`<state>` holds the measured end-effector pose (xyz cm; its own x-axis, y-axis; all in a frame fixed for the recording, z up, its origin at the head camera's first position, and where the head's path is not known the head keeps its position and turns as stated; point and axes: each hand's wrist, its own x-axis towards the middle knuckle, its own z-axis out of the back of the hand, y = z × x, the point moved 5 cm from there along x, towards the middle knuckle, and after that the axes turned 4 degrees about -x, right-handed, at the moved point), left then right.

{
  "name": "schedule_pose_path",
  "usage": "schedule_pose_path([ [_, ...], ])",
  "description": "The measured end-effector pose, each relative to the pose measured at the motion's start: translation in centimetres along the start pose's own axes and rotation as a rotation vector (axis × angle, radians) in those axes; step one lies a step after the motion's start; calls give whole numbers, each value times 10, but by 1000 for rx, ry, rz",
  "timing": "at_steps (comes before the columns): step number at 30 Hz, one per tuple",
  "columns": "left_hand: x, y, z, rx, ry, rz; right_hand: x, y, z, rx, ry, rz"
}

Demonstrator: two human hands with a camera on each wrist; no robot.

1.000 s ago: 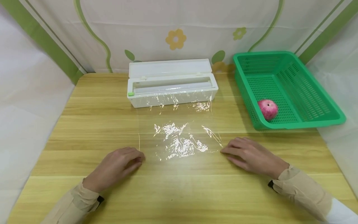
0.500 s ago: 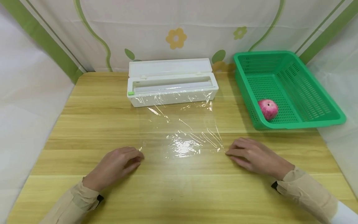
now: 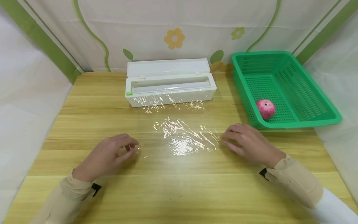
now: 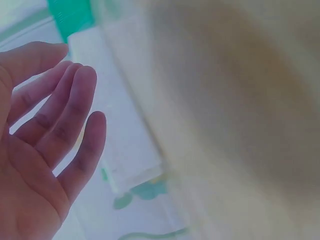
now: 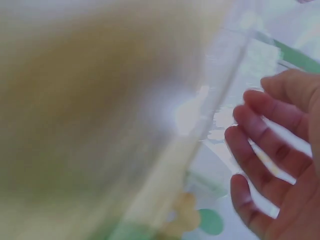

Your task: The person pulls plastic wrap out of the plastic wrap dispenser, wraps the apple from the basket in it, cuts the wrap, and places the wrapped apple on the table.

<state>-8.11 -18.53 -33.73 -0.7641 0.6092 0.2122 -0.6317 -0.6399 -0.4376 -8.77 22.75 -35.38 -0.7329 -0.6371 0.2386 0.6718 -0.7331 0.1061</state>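
A sheet of clear cling film runs from an open white dispenser box toward the front of the table, wrinkled and shiny. My left hand hovers at its front left corner, fingers loosely bent, with nothing visible in them in the left wrist view. At the front right corner is my right hand, its fingertips close to the film edge. Relaxed, spread fingers show in the right wrist view, with glinting film behind them. Whether the fingertips still touch the film is hard to see.
A green plastic basket stands at the right with an apple inside its front left corner. The wooden table meets a patterned white curtain behind. The dispenser's lid is tipped back against that side.
The right hand first drew the film corner slightly right. Both hands have since risen and shifted away from the person, while the film's front edge stays almost in place.
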Motion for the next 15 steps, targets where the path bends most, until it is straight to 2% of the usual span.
schedule_pose_path([
  [4, 18, 5, 16, -43, -70, -22, 28, -4, 7, 23, -36, -100],
  [6, 28, 12, 26, -59, -109, -3, 42, -8, 10, 46, -59, -155],
  [8, 41, 22, 34, -85, -141, 54, 54, -15, 13, 80, -83, -220],
  [11, 61, 41, 42, -121, -172, 177, 70, -27, 15, 152, -110, -328],
  [15, 78, 67, 44, -181, -212, 323, 91, -42, 13, 227, -144, -442],
])
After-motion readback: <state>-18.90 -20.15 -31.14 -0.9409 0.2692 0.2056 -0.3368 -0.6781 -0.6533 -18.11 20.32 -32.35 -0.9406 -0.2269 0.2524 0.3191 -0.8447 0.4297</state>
